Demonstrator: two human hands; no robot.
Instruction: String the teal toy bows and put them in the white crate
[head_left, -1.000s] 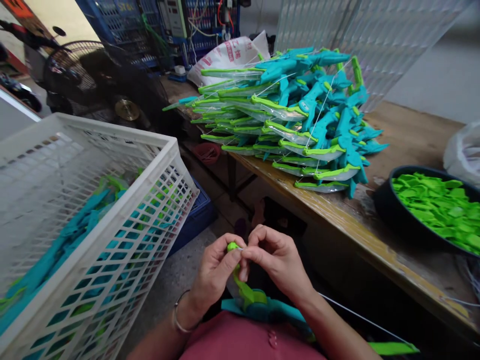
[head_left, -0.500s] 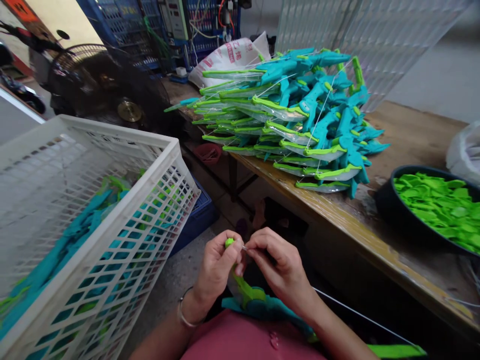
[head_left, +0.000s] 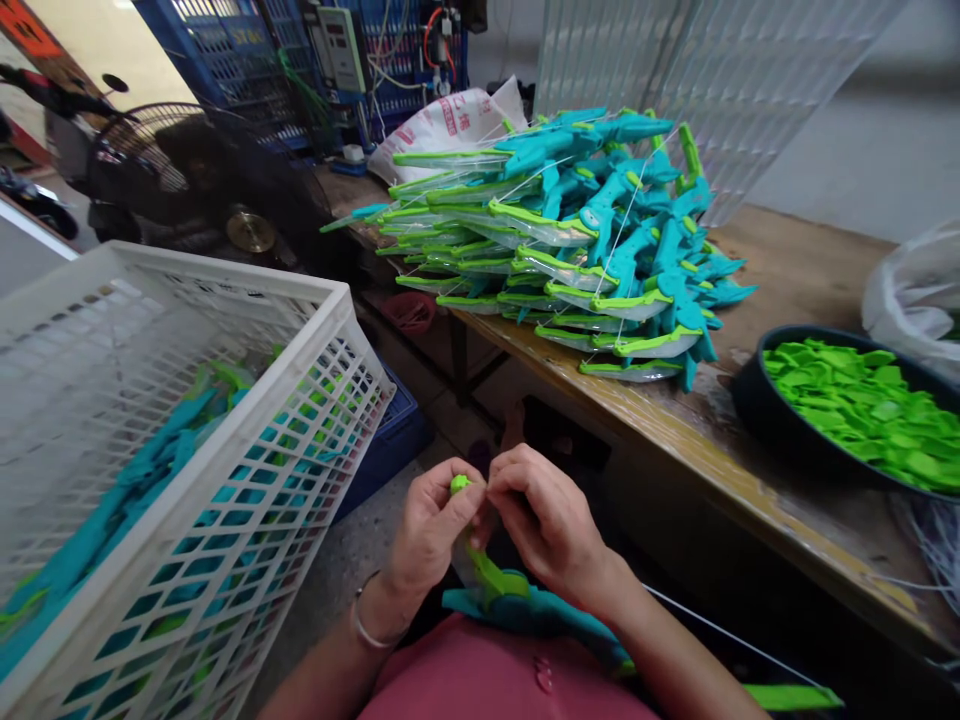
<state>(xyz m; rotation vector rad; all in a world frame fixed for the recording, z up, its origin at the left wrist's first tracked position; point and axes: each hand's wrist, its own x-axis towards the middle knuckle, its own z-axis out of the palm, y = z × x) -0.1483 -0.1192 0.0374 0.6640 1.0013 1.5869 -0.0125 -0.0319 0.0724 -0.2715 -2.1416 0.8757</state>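
Note:
A teal and green plastic toy bow [head_left: 517, 598] lies across my lap, with a white string [head_left: 720, 625] running to its green far limb [head_left: 795, 697] at lower right. My left hand [head_left: 436, 525] is closed around the bow's other green limb, whose tip shows above the thumb. Pressed close beside it, my right hand [head_left: 544, 515] pinches with thumb and forefinger at that tip. In the earlier frame a bit of string showed between those fingers; now the fingertips hide it.
Many similar bows [head_left: 630, 260] are heaped on the wooden table [head_left: 787, 250]. A dark basin [head_left: 750, 385] of green plastic pieces [head_left: 862, 410] stands at right, near a plastic bag [head_left: 915, 290]. At left is a white crate [head_left: 225, 262] with more bows, with a fan [head_left: 247, 230] behind it.
My right hand has moved slightly left, closing against my left fingertips, and the short piece of string between them is now covered. The whole view has shifted a little.

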